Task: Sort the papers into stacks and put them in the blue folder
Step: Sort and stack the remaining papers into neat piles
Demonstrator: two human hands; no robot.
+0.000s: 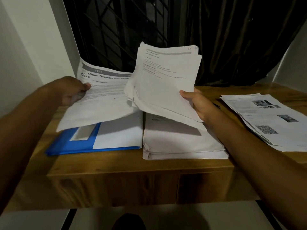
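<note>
2 grips: left hand point(73, 90) pinches a sheet point(103, 102) at its edge over blue folder point(66, 145); right hand point(198, 103) clasps sheaf point(162, 83).

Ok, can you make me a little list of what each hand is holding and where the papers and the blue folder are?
left hand: holds a printed sheet by its left edge, over the blue folder
right hand: holds a bundle of papers, raised over the middle stack
blue folder: flat on the wooden table, a white sheet on its right part
middle stack: white papers, right beside the folder
right pile: sheets with photos, spread on the table's right side
</note>
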